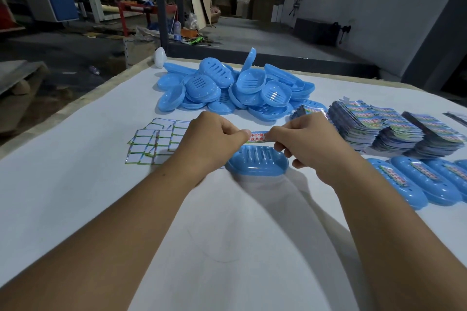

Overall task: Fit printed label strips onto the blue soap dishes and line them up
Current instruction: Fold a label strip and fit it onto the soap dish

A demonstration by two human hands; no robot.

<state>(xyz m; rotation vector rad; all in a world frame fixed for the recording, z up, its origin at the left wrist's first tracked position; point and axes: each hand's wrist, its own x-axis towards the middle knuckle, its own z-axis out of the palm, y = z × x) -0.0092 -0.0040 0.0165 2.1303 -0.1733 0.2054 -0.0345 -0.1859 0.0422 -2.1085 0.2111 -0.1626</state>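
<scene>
A printed label strip (258, 136) with red characters is stretched between my left hand (214, 137) and my right hand (307, 142), each pinching one end. It hovers just behind a blue soap dish (256, 164) with slots, lying on the white table (75, 184) in front of me. A heap of loose blue soap dishes (227, 88) lies further back. At the right, labelled dishes (414, 182) stand side by side in a row.
Stacks of printed label strips (394, 129) sit at the right behind the labelled row. Small white cards with green edges (154, 140) are spread left of my left hand. The table's left edge (75, 106) drops to a workshop floor.
</scene>
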